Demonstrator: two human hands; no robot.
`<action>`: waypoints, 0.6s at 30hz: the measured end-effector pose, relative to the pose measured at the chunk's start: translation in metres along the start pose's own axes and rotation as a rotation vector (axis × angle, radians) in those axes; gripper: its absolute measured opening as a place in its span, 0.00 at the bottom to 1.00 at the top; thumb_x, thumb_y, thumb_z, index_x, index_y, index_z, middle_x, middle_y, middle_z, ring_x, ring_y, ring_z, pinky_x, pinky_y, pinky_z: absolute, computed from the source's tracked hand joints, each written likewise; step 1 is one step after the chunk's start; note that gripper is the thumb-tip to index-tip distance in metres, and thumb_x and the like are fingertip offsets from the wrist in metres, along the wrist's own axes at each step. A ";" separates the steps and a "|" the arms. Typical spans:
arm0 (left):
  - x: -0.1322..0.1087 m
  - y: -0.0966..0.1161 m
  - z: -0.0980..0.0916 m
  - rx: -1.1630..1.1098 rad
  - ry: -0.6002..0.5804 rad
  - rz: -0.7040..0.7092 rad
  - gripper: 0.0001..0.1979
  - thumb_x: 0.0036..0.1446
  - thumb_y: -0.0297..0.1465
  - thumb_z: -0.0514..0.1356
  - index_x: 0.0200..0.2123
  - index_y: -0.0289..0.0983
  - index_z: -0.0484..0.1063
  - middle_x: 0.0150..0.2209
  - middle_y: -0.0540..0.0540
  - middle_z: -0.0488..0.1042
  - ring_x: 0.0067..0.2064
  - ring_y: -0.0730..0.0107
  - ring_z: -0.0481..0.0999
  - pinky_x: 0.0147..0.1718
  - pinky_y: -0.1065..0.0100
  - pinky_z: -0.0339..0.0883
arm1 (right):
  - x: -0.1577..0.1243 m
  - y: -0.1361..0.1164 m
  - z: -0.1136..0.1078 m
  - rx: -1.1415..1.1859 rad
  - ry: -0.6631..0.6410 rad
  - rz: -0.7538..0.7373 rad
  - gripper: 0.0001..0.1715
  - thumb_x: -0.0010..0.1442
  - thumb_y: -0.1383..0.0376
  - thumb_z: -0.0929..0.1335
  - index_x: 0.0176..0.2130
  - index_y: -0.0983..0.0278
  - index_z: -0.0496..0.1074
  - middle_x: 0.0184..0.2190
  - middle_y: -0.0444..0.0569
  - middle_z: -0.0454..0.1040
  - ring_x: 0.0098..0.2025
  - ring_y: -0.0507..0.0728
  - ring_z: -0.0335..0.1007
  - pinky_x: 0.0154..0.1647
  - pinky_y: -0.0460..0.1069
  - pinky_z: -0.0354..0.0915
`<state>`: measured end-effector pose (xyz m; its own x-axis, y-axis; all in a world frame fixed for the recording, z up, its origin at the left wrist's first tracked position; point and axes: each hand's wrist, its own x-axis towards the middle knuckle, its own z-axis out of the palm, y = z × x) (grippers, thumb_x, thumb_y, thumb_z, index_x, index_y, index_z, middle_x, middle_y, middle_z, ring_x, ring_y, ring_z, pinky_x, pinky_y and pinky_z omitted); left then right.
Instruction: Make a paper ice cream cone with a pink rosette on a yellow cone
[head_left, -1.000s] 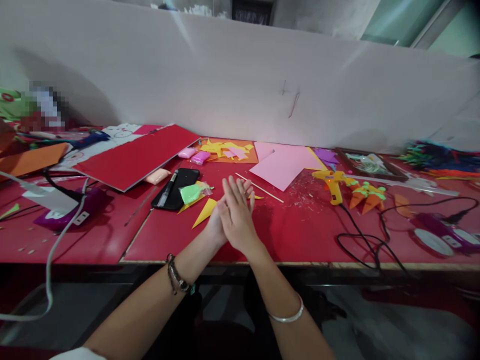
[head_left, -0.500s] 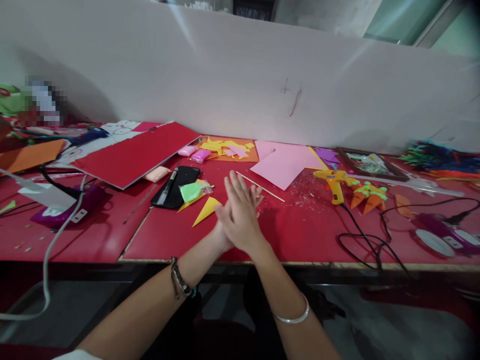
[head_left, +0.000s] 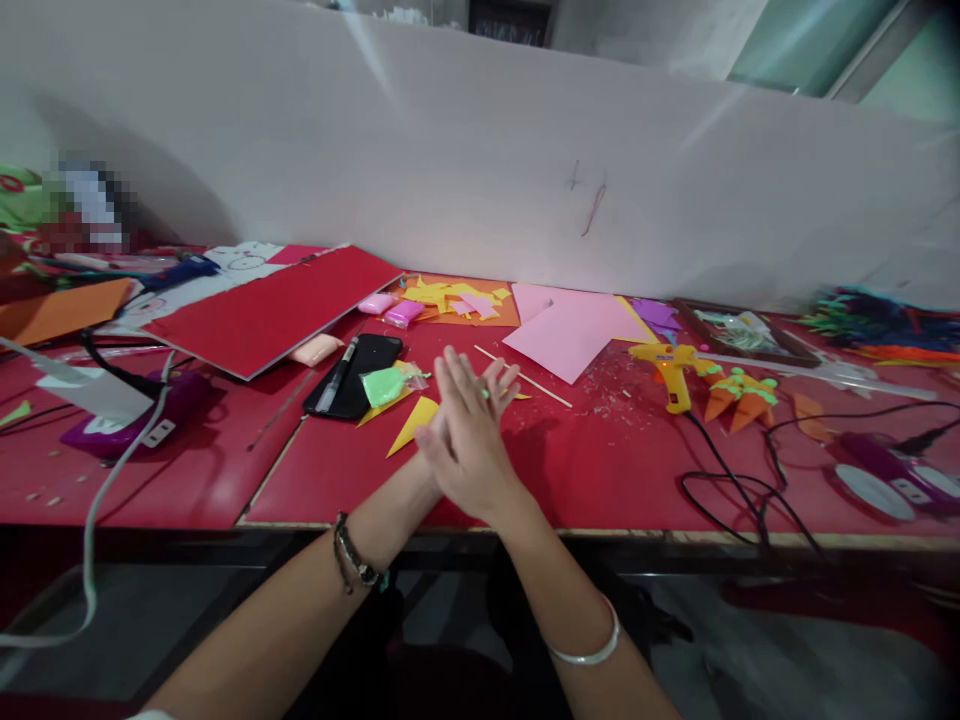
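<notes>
L hand & R hand pressed palm to palm, fingers straight & together, green clay bit squeezed btwn them above worktop. Risk: uneven pressure, and the bit could squirt out by the yellow paper triangle.

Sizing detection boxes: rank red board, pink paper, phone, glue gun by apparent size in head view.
1. red board
2. pink paper
3. phone and glue gun: look about alike. The phone is partly covered by a pen and a green bag, so they are not ranked.
</notes>
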<state>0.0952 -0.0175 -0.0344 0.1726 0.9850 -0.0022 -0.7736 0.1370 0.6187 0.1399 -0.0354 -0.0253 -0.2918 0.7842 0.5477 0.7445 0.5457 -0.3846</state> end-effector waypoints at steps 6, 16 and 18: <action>0.003 0.026 -0.002 -0.105 -0.112 -0.316 0.25 0.59 0.41 0.41 0.55 0.35 0.59 0.54 0.43 0.63 0.58 0.61 0.57 0.55 0.59 0.51 | -0.003 0.015 0.003 -0.013 0.056 0.168 0.34 0.61 0.57 0.52 0.61 0.71 0.41 0.63 0.53 0.37 0.64 0.56 0.25 0.62 0.58 0.39; -0.001 0.003 0.005 -0.109 -0.046 -0.118 0.22 0.59 0.41 0.41 0.56 0.46 0.54 0.56 0.51 0.61 0.60 0.64 0.53 0.55 0.61 0.51 | 0.006 0.014 -0.001 0.005 0.026 0.116 0.29 0.60 0.57 0.53 0.59 0.63 0.48 0.63 0.48 0.38 0.64 0.56 0.27 0.61 0.60 0.37; -0.003 0.010 0.005 -0.106 -0.042 -0.362 0.24 0.58 0.40 0.43 0.56 0.40 0.56 0.54 0.45 0.64 0.58 0.59 0.57 0.54 0.59 0.53 | 0.006 0.020 -0.004 -0.006 0.052 0.172 0.30 0.61 0.57 0.52 0.60 0.64 0.47 0.63 0.49 0.38 0.64 0.57 0.26 0.61 0.60 0.38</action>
<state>0.0899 -0.0195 -0.0238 0.4692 0.8662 -0.1719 -0.7164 0.4872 0.4993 0.1556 -0.0209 -0.0263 -0.1281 0.8495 0.5117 0.7843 0.4026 -0.4720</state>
